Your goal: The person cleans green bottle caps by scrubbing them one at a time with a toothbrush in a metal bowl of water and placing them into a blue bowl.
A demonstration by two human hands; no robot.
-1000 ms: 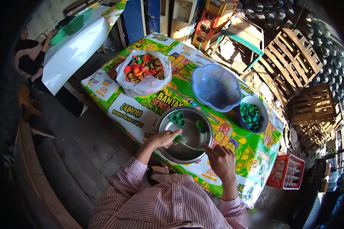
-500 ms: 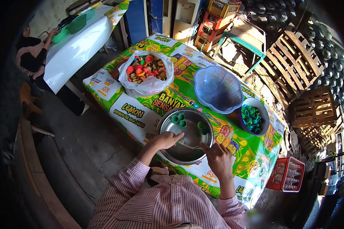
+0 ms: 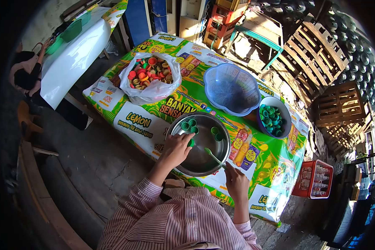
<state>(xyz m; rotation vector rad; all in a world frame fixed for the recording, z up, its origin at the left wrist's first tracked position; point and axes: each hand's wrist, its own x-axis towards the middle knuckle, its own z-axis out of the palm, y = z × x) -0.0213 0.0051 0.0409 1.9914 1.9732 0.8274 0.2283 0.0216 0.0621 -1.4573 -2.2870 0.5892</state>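
My left hand (image 3: 177,150) is over the left side of a round metal bowl (image 3: 173,165), its fingers closed on a green cap (image 3: 191,143). My right hand (image 3: 237,181), at the bowl's lower right, grips a light green brush (image 3: 214,157) whose head reaches over the bowl. Several green caps (image 3: 193,130) sit inside at the upper left, and two more (image 3: 214,130) at the right. Further back are a blue plastic basket (image 3: 233,89), a bowl of green caps (image 3: 275,116) and a white plastic bag (image 3: 148,93) holding red, orange and tan caps.
A colourful printed cloth (image 3: 139,121) covers the table. Beyond it at the back left, a person (image 3: 27,71) is beside another table (image 3: 77,52) with green baskets. A red crate (image 3: 314,180) stands at the right, below wooden pallets (image 3: 314,54).
My left hand has moved up and left, and a green cap now shows at its fingers. My right hand has moved down, with the brush angled across the bowl's right side. The view has shifted slightly.
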